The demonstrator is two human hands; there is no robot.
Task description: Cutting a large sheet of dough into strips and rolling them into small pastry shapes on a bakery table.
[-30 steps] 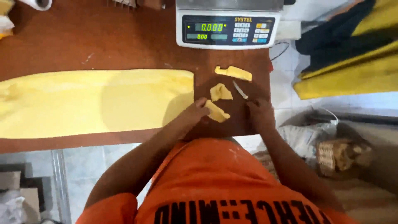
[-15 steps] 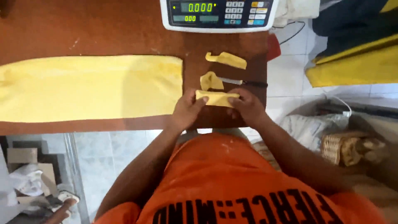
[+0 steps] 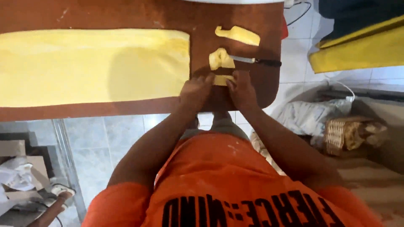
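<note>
On the brown tabletop lies a long flat sheet of yellow dough. Right of it, near the table's front edge, my left hand and my right hand press together on a small yellow dough piece, folding it between the fingers. Just beyond the hands sits a second dough scrap, with a knife lying beside it, its dark handle pointing right. A third, elongated dough scrap lies farther back.
The white base of a scale shows at the top edge. Right of the table stand a yellow and dark cloth pile, a white bag and a woven basket on the tiled floor. Crumpled paper and cardboard lie lower left.
My right hand has put the knife down on the table. Both hands have closed in on the small dough piece and squeezed it narrower. The view has tilted down, so the scale has left it.
</note>
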